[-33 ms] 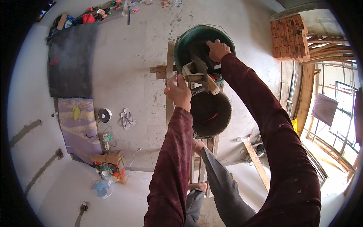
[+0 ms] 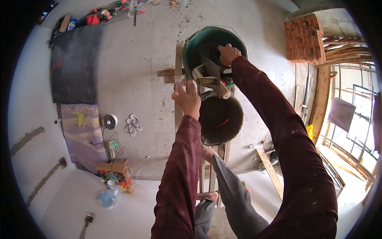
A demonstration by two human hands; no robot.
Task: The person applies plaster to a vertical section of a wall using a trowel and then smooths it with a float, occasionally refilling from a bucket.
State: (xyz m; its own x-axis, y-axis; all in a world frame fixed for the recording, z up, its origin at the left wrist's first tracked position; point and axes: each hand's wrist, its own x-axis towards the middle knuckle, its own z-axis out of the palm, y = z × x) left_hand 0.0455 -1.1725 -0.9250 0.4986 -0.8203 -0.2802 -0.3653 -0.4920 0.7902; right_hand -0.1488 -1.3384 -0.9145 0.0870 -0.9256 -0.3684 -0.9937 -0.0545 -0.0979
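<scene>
My right hand (image 2: 229,54) is over the green bucket (image 2: 191,42), its fingers curled and the index finger pointing left. What it may grip there is hidden. Across the bucket's near rim lies a flat grey-bladed tool (image 2: 210,63) with a wooden bracket handle (image 2: 205,81). A rounded wooden handle (image 2: 225,92) sticks out beside it. Just left of these tools my left hand (image 2: 187,98) is raised, fingers apart, with nothing visible in it. Nearer to me hangs or stands a dark round bucket (image 2: 220,133) with a small orange-red mark inside.
My bare feet (image 2: 208,154) are on a wooden ladder-like frame (image 2: 213,179) above the floor. A brick stack (image 2: 303,40) is at the far right. Slippers (image 2: 134,124), a fan (image 2: 110,121), a patterned mat (image 2: 82,131) and a cardboard box (image 2: 119,169) lie to the left.
Very little differs. My left hand has dropped slightly nearer to me, its fingers a bit more spread, while the right hand stays over the green bucket.
</scene>
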